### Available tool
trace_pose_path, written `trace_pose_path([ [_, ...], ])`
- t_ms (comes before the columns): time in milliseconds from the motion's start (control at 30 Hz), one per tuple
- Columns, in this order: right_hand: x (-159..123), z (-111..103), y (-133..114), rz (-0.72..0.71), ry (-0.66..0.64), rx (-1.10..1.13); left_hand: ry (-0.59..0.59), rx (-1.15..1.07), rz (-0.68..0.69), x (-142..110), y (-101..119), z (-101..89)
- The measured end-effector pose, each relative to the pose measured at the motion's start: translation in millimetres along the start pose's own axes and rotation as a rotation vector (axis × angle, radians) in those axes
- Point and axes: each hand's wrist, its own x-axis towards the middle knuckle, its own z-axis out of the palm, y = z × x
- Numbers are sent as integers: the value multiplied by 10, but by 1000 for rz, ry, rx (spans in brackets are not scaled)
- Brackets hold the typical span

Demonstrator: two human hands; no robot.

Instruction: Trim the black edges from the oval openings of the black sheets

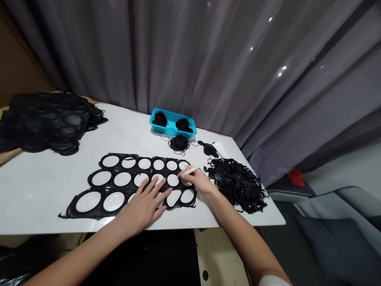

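A thin black rubbery sheet (pixel 112 179) with rows of large round holes lies flat on the white table. My left hand (pixel 144 204) rests on its middle, fingers spread and palm down, hiding some of the holes. Near the sheet's right end, my right hand (pixel 200 180) grips a slim white pen-like tool (pixel 193 170). The tool's point is down by the rim of a hole in the middle row; whether it touches the rubber I cannot tell.
At the right is a heap of black scraps (pixel 238 184). A blue basket (pixel 171 129) holds black bundles, and thin black rings (pixel 179 143) lie before it. Small dark pieces (pixel 209 149) sit by white paper (pixel 220 149). Holed black sheets (pixel 44 123) are piled left. A grey curtain (pixel 178 51) hangs behind.
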Motion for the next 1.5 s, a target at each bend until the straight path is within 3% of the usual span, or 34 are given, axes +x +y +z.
trace_pose_path([
  [100, -69, 175, 35, -60, -88, -299, -4, -1, -9, -5, 2, 26],
  [200, -112, 238, 27, -84, -94, -402, -4, -13, -19, -11, 10, 42],
  [1100, -128, 258, -5, -104, -79, -489, 28, -40, -9, -25, 9, 81],
  [1167, -161, 298, -5, -157, -80, -551, 18, -35, -9, -25, 11, 75],
  [1300, -214, 401, 42, -410, -100, -836, 25, -47, -20, -22, 12, 82],
  [1400, -82, 288, 23, -446, 21, -1000, 19, -52, -21, -24, 13, 84],
  [1500, 208, -49, -86, -396, 266, -995, 16, -49, -19, -40, 16, 72],
])
